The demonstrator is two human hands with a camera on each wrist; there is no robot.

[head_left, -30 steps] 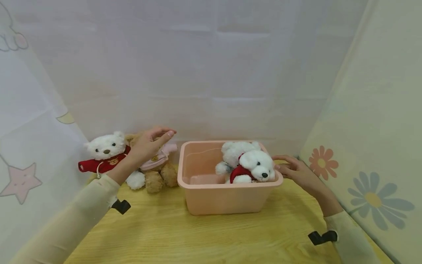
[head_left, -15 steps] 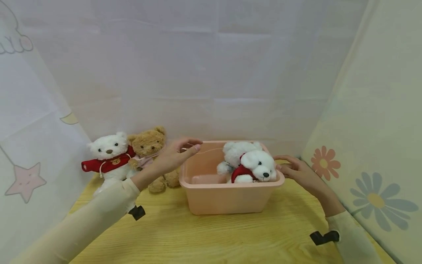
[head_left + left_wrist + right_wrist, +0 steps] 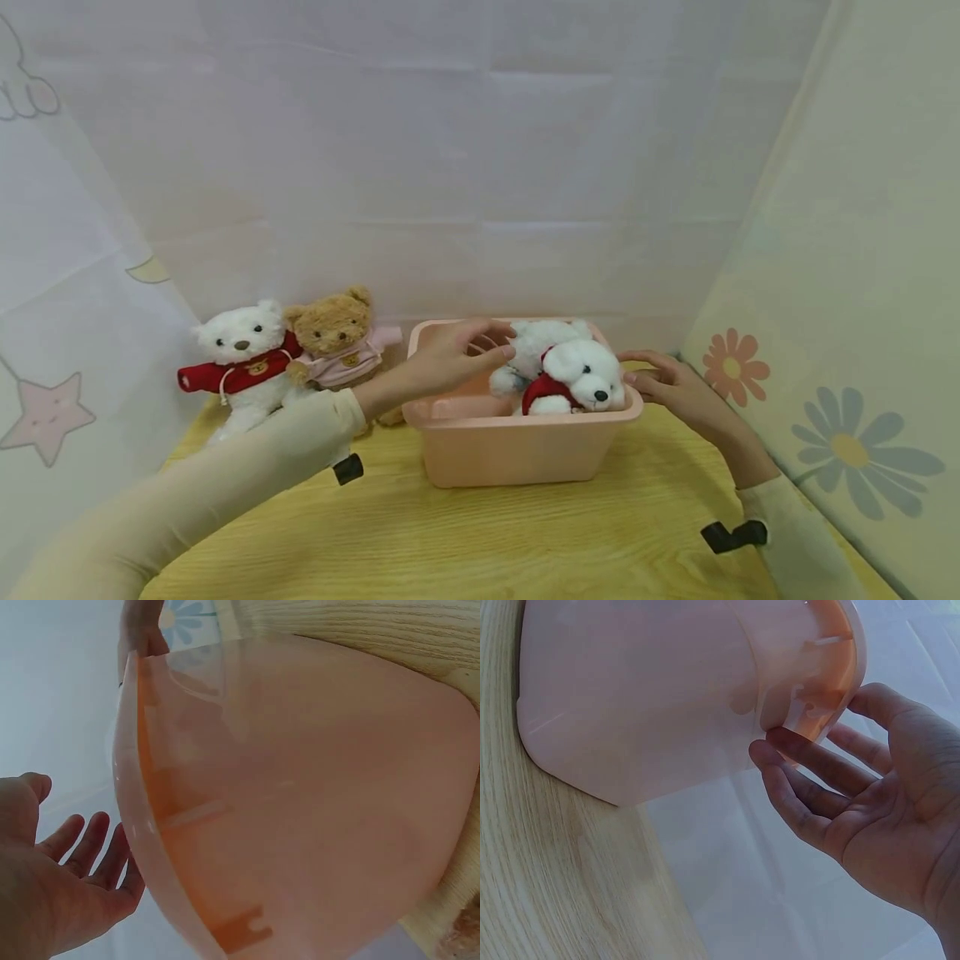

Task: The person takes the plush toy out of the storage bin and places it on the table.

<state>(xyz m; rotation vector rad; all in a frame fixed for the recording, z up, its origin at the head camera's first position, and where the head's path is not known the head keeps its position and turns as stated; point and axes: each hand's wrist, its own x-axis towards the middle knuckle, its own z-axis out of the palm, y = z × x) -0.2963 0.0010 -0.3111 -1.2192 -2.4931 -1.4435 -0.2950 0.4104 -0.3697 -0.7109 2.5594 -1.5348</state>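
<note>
A pink plastic bin [image 3: 517, 454] stands on the wooden table. Inside, at its right end, lies a white plush dog [image 3: 588, 371] in red, its head near the right rim. Behind the dog is another white plush toy [image 3: 538, 337], partly hidden. Over the bin's left half hovers my left hand [image 3: 435, 358], holding nothing, its fingers loosely bent and pointing toward the toys. My right hand [image 3: 682, 400] is at the bin's right end; the right wrist view shows its fingers [image 3: 817, 754] lightly bent against the wall just below the rim.
Left of the bin sit a white teddy bear [image 3: 243, 333] in a red sweater and a brown teddy bear [image 3: 330, 325] in a pink top, side by side against the back wall. A flower-printed side wall [image 3: 847, 250] stands close beyond the right hand.
My left hand has moved right, from in front of the brown bear to above the bin, leaving that bear's face in sight. The right hand stays at the bin's right end.
</note>
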